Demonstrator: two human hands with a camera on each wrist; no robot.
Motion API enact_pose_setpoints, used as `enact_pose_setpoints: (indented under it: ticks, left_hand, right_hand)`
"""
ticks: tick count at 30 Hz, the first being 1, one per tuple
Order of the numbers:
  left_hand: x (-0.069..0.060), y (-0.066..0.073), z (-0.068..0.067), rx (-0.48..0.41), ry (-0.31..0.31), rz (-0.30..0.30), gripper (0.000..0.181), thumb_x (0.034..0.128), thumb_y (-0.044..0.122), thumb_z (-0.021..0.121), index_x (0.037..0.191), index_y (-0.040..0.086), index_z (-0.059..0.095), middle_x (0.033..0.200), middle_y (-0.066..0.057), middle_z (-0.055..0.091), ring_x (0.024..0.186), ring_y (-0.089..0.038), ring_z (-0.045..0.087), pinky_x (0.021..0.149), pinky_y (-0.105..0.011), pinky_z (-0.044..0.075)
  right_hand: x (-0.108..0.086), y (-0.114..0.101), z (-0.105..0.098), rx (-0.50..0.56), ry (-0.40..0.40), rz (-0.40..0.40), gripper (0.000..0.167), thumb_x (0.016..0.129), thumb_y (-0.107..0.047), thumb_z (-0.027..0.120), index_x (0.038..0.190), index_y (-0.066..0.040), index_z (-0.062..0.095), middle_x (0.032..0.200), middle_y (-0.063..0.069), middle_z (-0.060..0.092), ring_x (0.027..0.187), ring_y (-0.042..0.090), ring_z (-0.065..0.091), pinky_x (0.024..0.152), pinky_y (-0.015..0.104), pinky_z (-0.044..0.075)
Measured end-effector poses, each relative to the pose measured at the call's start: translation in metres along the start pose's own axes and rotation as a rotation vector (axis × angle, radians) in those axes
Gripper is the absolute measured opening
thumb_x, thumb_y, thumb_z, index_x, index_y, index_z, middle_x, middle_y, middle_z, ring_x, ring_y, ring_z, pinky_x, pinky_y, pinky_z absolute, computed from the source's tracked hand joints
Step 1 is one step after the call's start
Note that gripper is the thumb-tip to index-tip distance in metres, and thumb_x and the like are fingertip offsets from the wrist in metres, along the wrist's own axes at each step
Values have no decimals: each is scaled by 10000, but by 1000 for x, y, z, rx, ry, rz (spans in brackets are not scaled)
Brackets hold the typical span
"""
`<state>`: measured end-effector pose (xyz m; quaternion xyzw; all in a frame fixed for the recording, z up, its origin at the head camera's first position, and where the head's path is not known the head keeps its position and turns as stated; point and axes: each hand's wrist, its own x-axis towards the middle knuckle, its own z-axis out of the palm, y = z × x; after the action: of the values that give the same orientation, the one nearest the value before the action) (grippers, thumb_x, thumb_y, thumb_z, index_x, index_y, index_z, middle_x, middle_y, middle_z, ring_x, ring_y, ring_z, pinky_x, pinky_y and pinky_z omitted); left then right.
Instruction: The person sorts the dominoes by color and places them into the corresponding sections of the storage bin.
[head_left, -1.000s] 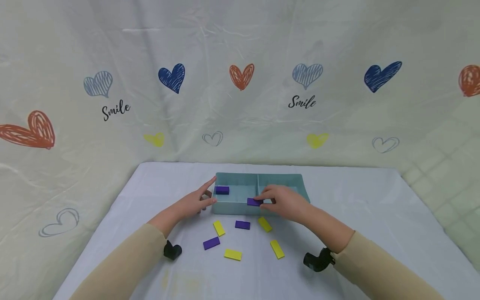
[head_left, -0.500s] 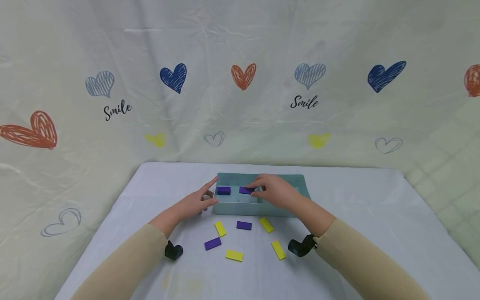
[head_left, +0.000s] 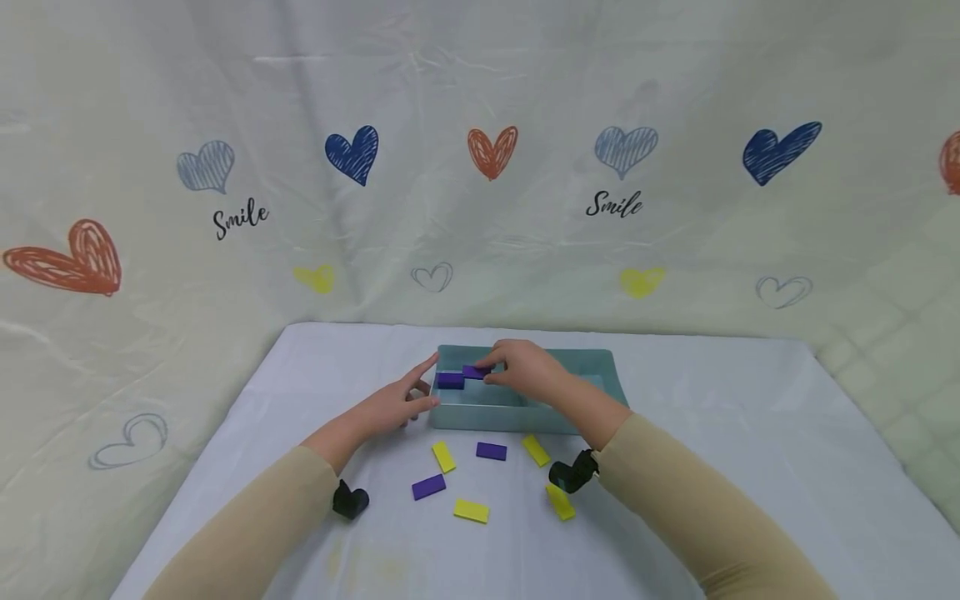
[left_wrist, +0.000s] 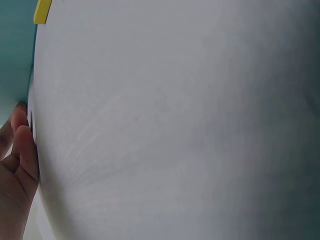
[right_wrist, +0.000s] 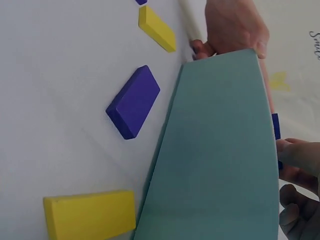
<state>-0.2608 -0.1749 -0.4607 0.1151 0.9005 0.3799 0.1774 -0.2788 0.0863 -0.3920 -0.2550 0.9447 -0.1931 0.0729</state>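
Obliquely angled right hand (head_left: 527, 370), pinching purple block (head_left: 472, 372)

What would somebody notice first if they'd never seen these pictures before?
Probably the big orange-red heart on the left of the pale backdrop. Next, perhaps, the purple block in the right hand's grip, at the left part of the teal tray. Bright yellow blocks and two more purple ones lie scattered in front of it.
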Motion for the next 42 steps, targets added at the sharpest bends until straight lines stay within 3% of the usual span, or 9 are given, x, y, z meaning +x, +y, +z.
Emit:
enact_pose_setpoints:
  ticks: [7,21,31,42]
  left_hand:
    - [-1,0,-1,3,-1,14,756,971,503,572,1538,547,75,1404,-81,493,961,-185,602,780,-355,517]
    - [-2,1,0,7,2,15,760,975,491,573,1553,513,81,1390,-78,506,929,-186,606,777,-355,511]
    - [1,-1,1,-4,2,15,754,970,500,578,1544,533,91,1388,-67,510,923,-179,606,774,-353,513]
    - [1,-2,0,-2,6,16,750,970,499,574,1535,553,84,1384,-64,511,929,-175,606,776,-357,516]
  right_hand:
    - [17,-7,10,-46,-23,-28,304,935,-223,708,1238,-224,721,1116,-26,670,1071,201,608,924,369,501]
    - [42,-15,30,-62,-26,-25,298,946,-213,692,1244,-206,716,1180,-18,679,1126,180,604,979,371,477]
    - [50,-16,39,-28,-19,46,288,945,-177,692,1232,-191,723,1241,-3,663,1215,200,571,1032,397,442]
    - [51,-18,41,-40,-20,42,286,940,-174,698,1224,-185,727,1231,8,671,1194,205,588,1022,402,451]
